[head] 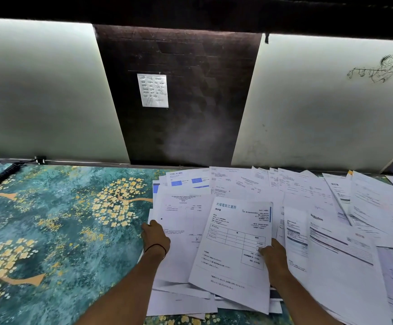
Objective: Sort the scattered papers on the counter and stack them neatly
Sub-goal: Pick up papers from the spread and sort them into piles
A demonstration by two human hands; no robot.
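Note:
Many white printed papers (308, 195) lie scattered and overlapping across the right half of the counter. On top near me lies a sheet with a blue Japanese heading and a table (235, 242). My right hand (273, 254) grips that sheet at its right edge, thumb on top. My left hand (155, 235), with a black band at the wrist, holds the left edge of a white invoice sheet (181, 221) that lies partly under the Japanese sheet. More sheets are buried beneath both.
The counter carries a teal covering with yellow flower trees (62, 219) on its left half. A black coiled cable (3, 174) lies at the far left. Behind stand pale panels (38, 90) and a dark board with a taped note (153, 90).

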